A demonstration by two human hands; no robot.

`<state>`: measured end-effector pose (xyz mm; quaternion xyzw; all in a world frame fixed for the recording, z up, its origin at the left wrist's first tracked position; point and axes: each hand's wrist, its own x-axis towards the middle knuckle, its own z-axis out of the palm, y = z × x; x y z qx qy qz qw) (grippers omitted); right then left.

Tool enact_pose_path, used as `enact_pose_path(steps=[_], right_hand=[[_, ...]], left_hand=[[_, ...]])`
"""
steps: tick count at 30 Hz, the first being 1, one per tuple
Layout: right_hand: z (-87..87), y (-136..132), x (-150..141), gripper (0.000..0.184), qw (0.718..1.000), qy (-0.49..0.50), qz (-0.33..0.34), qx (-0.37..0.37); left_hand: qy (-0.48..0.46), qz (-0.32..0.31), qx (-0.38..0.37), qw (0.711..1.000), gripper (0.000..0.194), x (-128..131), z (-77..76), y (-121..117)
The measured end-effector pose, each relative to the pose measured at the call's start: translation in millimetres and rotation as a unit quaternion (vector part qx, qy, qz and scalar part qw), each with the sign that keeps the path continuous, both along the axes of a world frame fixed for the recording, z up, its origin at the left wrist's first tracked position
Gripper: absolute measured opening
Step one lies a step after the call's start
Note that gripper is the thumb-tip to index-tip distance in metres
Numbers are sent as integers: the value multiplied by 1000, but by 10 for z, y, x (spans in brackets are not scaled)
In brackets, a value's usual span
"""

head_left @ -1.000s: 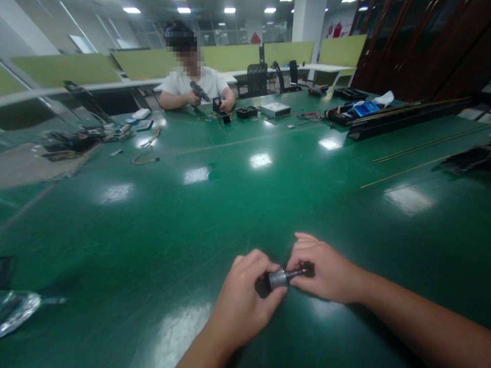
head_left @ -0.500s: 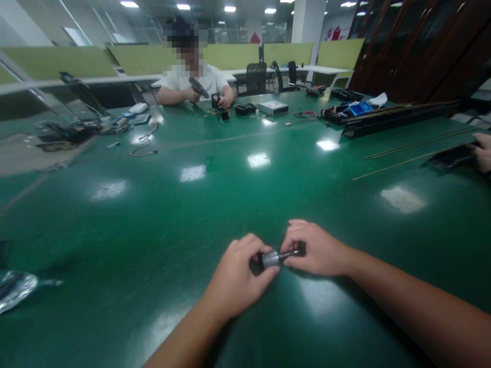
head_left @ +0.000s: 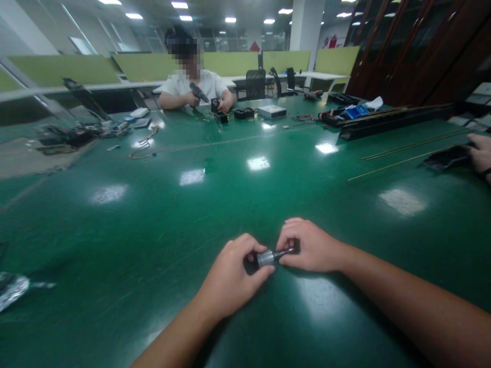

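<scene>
We're gripping a silver cylinder (head_left: pixel 265 258) in our left hand (head_left: pixel 236 273), our right hand (head_left: pixel 312 246) seemingly pinching its slim shaft (head_left: pixel 284 252).

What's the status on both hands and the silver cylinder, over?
Left hand gripping silver cylinder. Right hand pinching the thin shaft at its end. Shiny silvery item at far left, apart from both hands.

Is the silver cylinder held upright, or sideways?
Sideways. The silver cylinder sits in the grip of the left hand, and its thin shaft runs across to the right hand. Whether it touches the table, I cannot tell.
</scene>
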<state>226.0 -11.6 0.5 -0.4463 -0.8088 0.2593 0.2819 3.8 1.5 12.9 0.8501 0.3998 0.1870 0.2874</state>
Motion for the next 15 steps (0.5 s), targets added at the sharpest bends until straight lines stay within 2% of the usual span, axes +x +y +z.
enact_pose_path(steps=[15], right_hand=[[-20,28,49,12,1000,2,7,8]], left_hand=[[-6,5,-6,1000,11,8,16,12]])
